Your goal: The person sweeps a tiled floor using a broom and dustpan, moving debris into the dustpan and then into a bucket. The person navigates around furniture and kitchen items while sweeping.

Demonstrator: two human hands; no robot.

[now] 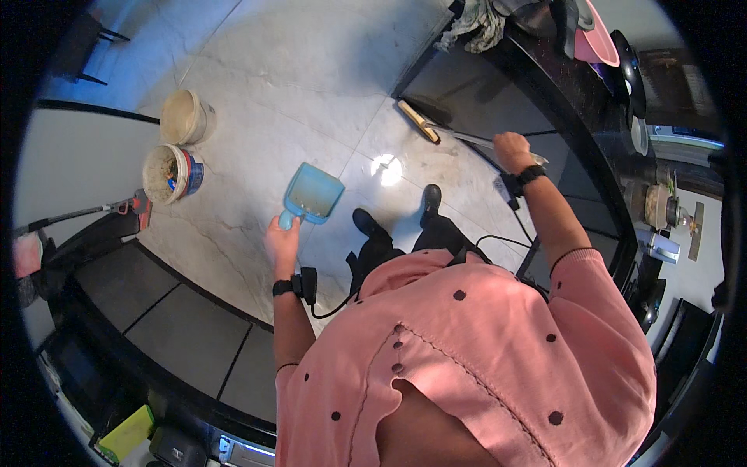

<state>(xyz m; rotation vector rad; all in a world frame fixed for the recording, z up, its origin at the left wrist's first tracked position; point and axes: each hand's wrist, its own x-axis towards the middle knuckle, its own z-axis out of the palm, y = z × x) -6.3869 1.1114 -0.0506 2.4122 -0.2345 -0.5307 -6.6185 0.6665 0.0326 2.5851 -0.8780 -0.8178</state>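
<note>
My left hand [282, 244] grips the handle of a light-blue plastic dustpan [316, 190]. Some dirt and small crumbs lie in its pan, mostly towards the handle side. On the right, my right hand [512, 153] is closed around the handle of a long-handled brush [418, 121]. Its narrow, pale-yellow head meets the marble-look floor [262, 111] beside the base of the dark cabinets. Both wrists wear black bands with cabled devices.
Two white buckets stand at the left; the nearer bucket [166, 175] contains refuse, beside the other bucket [184, 118]. A stick vacuum cleaner [137, 207] stands by the left cabinets [192, 333]. Dark cabinets [467, 87] line the right, under a cluttered counter [583, 117]. My shoes [430, 199] are between.
</note>
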